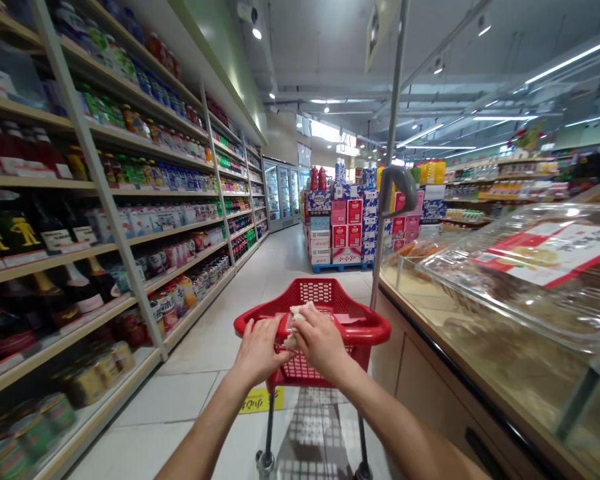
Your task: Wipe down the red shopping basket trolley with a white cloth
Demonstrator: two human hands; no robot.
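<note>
A small red shopping cart (310, 372) with a perforated plastic basket stands straight ahead of me. My left hand (261, 345) lies over the near side of its red rim (367, 333), fingers curled on it. Right beside it, my right hand (321, 339) is closed on a crumpled white cloth (293, 341), pressing it against the same rim. The cloth pokes out above and to the left of the fingers; the rest is covered by the hand. Something pale pink shows inside the basket, too partly hidden to name.
Drink shelves (155, 167) run along the left. On the right is a glass-sided counter (405, 293) bearing clear plastic food boxes (525, 260). Stacked cartons (340, 233) stand ahead, with glass-door fridges (283, 190) beyond. A yellow floor sticker (254, 403) lies beneath the cart.
</note>
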